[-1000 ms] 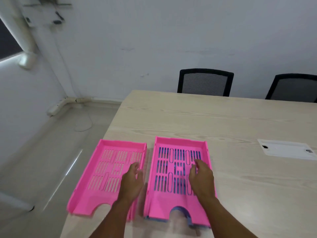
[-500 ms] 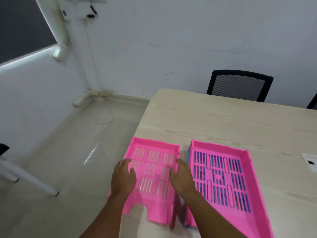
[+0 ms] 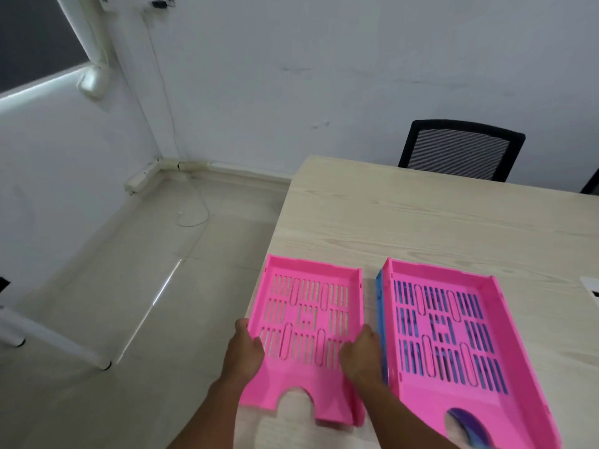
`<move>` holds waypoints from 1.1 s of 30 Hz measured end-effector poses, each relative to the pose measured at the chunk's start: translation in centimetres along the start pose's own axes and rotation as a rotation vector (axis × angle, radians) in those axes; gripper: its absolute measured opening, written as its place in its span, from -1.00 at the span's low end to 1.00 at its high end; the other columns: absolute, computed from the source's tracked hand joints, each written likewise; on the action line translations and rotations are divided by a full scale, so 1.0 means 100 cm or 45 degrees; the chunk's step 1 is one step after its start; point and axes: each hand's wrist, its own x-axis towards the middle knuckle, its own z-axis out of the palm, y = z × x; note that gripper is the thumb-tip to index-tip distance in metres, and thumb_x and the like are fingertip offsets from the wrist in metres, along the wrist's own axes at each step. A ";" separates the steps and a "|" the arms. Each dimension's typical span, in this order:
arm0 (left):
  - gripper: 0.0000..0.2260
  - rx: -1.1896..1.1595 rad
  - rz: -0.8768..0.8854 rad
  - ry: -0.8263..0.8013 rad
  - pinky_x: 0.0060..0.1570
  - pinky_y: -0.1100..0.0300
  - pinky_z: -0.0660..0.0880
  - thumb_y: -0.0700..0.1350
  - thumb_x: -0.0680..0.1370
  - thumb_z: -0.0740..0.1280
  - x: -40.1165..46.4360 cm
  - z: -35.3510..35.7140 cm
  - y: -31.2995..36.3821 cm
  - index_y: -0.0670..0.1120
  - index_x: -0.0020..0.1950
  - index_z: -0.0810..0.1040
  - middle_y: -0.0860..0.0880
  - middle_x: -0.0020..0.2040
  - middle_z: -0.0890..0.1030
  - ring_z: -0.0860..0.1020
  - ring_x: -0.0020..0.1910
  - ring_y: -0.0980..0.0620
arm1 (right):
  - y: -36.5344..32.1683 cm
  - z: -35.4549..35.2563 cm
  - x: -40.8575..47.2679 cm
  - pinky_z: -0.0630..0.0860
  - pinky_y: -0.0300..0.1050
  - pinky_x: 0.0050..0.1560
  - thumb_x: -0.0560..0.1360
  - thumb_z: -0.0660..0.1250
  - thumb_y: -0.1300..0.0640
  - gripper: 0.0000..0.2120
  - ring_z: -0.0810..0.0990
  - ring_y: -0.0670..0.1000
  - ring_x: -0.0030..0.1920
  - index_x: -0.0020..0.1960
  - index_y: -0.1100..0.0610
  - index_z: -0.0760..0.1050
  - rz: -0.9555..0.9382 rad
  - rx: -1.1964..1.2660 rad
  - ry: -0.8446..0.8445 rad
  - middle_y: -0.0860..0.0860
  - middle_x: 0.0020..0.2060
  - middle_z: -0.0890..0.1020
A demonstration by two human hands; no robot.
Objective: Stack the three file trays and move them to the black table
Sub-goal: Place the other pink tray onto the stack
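Note:
A single pink file tray [image 3: 308, 322] lies at the left edge of the light wooden table [image 3: 421, 215], partly overhanging it. My left hand [image 3: 244, 346] grips its left rim and my right hand [image 3: 361, 351] grips its right rim. To the right sits a second pink tray [image 3: 453, 335] nested on a blue tray [image 3: 379, 306], whose edge shows along the left side and through the front notch. No black table is in view.
A black mesh chair [image 3: 460, 153] stands behind the table's far edge; another chair's edge [image 3: 591, 186] peeks at the right. A white plate [image 3: 590, 286] lies at the right edge. White table legs [image 3: 48, 338] stand on the floor at left.
Both hands left the stacked pair and moved left onto the single pink tray, now gripping its two side rims. My view turned left, showing more floor.

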 end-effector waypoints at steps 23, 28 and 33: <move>-0.87 -0.336 0.380 -0.181 -0.41 0.15 0.35 -0.25 0.59 0.15 -0.037 0.026 0.130 -0.10 0.11 0.28 -0.16 -0.06 0.60 0.49 -0.32 -0.01 | 0.010 -0.178 0.015 0.50 -0.11 0.09 0.49 0.29 0.40 -0.64 0.60 0.09 -0.10 0.28 0.32 0.56 -0.129 0.327 0.534 0.24 0.09 0.68; -0.88 -0.325 0.480 -0.274 -0.51 0.28 0.31 -0.26 0.59 0.19 -0.075 0.078 0.161 -0.10 0.08 0.29 -0.13 -0.13 0.63 0.45 -0.44 0.11 | 0.061 -0.232 0.022 0.50 0.00 0.23 0.43 0.29 0.28 -0.59 0.65 0.22 0.08 0.26 0.26 0.60 0.008 0.373 0.601 0.25 0.08 0.70; -0.86 -0.301 0.448 -0.261 -0.53 0.28 0.28 -0.26 0.58 0.20 -0.111 0.124 0.170 -0.07 0.03 0.28 -0.09 -0.21 0.60 0.41 -0.47 0.09 | 0.098 -0.260 0.024 0.39 -0.14 -0.11 0.48 0.25 0.35 -0.63 0.53 0.12 -0.23 0.23 0.19 0.63 0.075 0.403 0.596 0.17 0.07 0.71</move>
